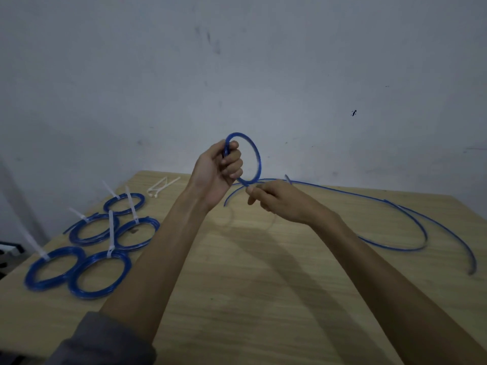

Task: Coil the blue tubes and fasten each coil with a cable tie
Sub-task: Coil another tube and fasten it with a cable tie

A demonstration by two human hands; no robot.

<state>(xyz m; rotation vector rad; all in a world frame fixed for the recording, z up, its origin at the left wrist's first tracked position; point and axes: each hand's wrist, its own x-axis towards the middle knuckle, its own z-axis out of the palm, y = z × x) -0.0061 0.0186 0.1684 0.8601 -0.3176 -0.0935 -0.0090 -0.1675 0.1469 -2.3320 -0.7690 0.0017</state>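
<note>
Tube [257, 156]: head view, one loop held up over the table [263, 285], the loose run trailing right across the wood. Left hand [218, 169] curls round the loop's overlap; right hand [274, 197] pinches the strand just below. Light, springy stuff (likely to uncoil if released); best gripped at the crossing. Five tied coils [100, 272] lie left, spare ties [162, 187] behind.

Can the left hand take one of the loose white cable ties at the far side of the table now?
Probably not yet: the left hand grips the blue coil. The cable ties lie unobstructed just left of it.
</note>
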